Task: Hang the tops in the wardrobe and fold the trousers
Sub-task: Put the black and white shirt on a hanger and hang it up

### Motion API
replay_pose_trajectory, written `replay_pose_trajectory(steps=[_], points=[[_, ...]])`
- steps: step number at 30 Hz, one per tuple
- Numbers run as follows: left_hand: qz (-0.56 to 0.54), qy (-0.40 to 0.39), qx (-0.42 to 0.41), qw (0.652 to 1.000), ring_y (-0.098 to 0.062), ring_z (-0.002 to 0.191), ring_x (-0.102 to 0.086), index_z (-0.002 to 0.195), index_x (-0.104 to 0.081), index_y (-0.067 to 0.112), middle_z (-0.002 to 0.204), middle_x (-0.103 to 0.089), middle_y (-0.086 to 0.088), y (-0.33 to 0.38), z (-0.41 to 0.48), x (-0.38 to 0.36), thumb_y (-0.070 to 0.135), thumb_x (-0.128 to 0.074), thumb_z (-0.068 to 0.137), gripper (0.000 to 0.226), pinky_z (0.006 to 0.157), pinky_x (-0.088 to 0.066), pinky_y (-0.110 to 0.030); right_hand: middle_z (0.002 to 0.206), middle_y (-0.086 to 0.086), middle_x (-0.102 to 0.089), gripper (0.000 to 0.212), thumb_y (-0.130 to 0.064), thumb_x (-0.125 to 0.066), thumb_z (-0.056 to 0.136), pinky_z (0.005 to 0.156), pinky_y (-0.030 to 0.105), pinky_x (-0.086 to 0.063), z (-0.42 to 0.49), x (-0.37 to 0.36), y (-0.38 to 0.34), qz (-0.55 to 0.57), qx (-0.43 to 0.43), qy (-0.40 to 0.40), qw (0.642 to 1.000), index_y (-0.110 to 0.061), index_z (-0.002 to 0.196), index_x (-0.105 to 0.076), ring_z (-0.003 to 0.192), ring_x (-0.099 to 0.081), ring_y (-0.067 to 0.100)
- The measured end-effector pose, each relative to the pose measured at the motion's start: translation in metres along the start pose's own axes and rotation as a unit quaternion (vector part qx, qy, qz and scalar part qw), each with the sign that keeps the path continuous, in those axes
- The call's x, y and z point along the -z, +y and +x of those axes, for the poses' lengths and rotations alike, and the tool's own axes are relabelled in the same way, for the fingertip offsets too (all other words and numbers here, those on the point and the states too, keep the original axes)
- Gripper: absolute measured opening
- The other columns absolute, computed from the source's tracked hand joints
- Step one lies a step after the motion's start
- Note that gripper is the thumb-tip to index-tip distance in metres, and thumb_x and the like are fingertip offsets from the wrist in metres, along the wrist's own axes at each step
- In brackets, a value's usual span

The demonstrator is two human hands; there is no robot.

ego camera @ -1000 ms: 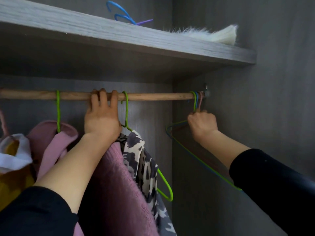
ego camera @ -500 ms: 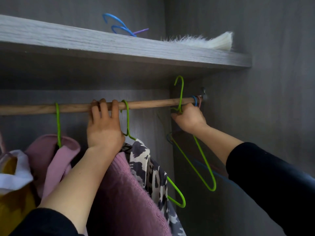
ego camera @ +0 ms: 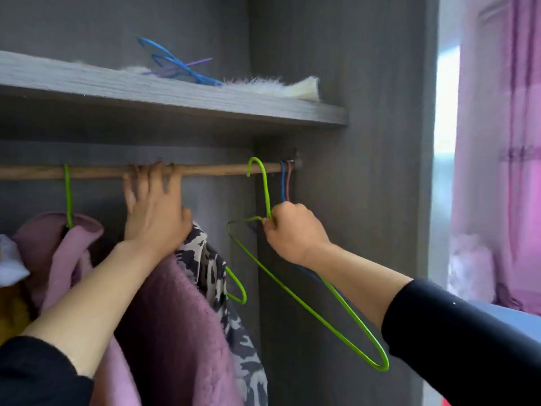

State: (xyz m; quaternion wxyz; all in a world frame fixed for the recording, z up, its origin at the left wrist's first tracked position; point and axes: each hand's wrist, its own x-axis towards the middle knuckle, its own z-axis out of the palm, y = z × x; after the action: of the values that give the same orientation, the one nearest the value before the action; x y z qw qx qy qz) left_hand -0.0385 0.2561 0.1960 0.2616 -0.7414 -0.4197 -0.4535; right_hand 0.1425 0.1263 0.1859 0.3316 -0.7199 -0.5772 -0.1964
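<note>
Green hanger [ego camera: 265,189] pinched at its neck by right hand [ego camera: 292,232]; left hand [ego camera: 155,212] grips wooden rail [ego camera: 96,172] in grey wardrobe [ego camera: 351,200]

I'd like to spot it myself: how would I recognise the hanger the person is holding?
Follow the wooden rail under the shelf toward its right end. There the right hand grips a green hanger by its neck. The other green hangers carry clothes; this one is bare.
</note>
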Motion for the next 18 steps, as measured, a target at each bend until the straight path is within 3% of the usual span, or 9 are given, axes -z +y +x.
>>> replay_pose_trajectory(steps=[4, 7, 11, 18], points=[[-0.046, -0.033, -0.052, 0.997, -0.039, 0.137, -0.026, 0.141, -0.038, 0.007, 0.144, -0.035, -0.024, 0.069, -0.041, 0.021, 0.014, -0.069, 0.071, 0.076, 0.113, -0.011, -0.056, 0.082, 0.010, -0.056, 0.025, -0.031, -0.048, 0.095, 0.064, 0.030, -0.036, -0.063, 0.047, 0.029, 0.013, -0.029, -0.007, 0.999, -0.011, 0.081, -0.053, 0.075, -0.049, 0.034], [-0.080, -0.047, -0.067, 0.993, -0.040, 0.129, -0.035, 0.136, -0.044, 0.007, 0.137, -0.043, -0.023, 0.131, -0.075, 0.041, 0.014, -0.068, 0.071, 0.070, 0.110, -0.021, -0.057, 0.062, -0.002, -0.047, 0.027, -0.028, -0.052, 0.093, 0.061, 0.028, -0.036, -0.122, 0.090, 0.058, 0.028, -0.038, -0.019, 0.999, -0.015, 0.070, -0.050, 0.068, -0.049, 0.031], [-0.200, -0.046, -0.063, 0.977, -0.034, 0.116, -0.043, 0.131, -0.048, 0.011, 0.125, -0.052, -0.012, 0.231, -0.135, 0.078, 0.013, -0.059, 0.076, 0.056, 0.095, -0.035, -0.051, 0.054, -0.007, -0.044, 0.038, -0.029, -0.057, 0.090, 0.058, 0.031, -0.039, -0.211, 0.148, 0.104, 0.016, -0.053, -0.043, 0.998, -0.024, 0.056, -0.040, 0.061, -0.048, 0.028], [-0.303, -0.172, -0.131, 0.928, -0.032, 0.122, -0.041, 0.130, -0.047, 0.010, 0.131, -0.049, -0.013, 0.392, -0.244, 0.097, 0.016, -0.056, 0.081, 0.050, 0.098, -0.033, -0.052, 0.055, -0.006, -0.050, 0.027, -0.027, -0.061, 0.088, 0.056, 0.030, -0.038, -0.362, 0.233, 0.202, -0.009, -0.185, -0.081, 0.979, -0.024, 0.063, -0.053, 0.057, -0.048, 0.019]])
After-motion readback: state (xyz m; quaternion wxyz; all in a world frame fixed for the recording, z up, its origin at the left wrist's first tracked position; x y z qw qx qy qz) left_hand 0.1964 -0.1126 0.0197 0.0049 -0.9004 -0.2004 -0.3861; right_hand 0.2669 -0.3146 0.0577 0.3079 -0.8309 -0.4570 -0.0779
